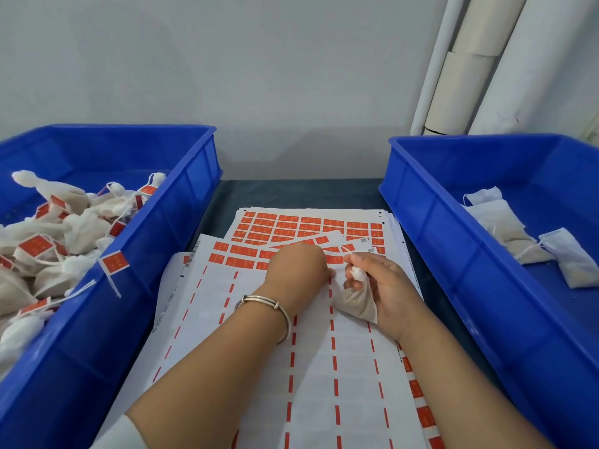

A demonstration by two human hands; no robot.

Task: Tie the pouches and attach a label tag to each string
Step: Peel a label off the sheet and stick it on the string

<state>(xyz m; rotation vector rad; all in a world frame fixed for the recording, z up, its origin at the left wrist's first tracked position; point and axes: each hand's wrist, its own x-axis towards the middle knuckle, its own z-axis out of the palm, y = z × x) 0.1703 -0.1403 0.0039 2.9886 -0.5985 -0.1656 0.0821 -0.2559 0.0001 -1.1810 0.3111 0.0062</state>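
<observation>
Unreadable orange label sheets (293, 226)

two bare forearms; the left hand (296, 265) has a thin silver bangle (270, 307) at its wrist and a white sleeve (126, 432) edge near the elbow. the right hand (385, 286) wears nothing.

open lane over label sheets (324, 367) between left bin (181, 202) and right bin (421, 222), wall (259, 76) behind

Label sheet (181, 286) edge print, red labels (278, 226): illegible.
</observation>
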